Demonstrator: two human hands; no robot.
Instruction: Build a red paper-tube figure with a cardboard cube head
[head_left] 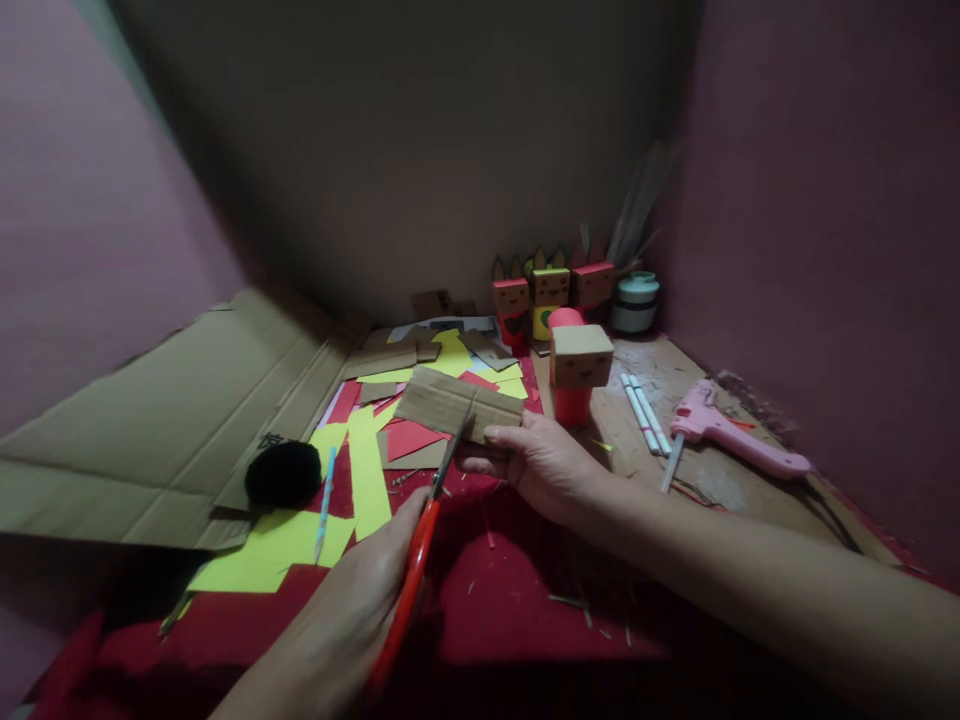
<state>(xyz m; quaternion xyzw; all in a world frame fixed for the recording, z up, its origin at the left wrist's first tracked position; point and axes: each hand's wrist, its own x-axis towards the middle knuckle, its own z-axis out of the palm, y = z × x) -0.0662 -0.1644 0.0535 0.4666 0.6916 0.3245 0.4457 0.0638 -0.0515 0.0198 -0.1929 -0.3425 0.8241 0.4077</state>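
Note:
My left hand (349,615) grips orange-red scissors (411,585). Their blades point up and away and meet the near edge of a brown cardboard piece (442,400). My right hand (544,465) reaches in from the right and pinches that piece at its near right corner, holding it just above the red work surface (525,610). Yellow paper strips (367,470) and red paper scraps lie under and around the cardboard.
A large flattened cardboard sheet (150,420) lies at left, with a black pom-pom (283,473) and a blue pencil (325,500) beside it. A box-headed figure (579,357) stands behind my right hand, with similar figures (551,285) and a lidded jar (635,300) at the back. White glue sticks (645,415) and a pink glue gun (731,435) lie at right.

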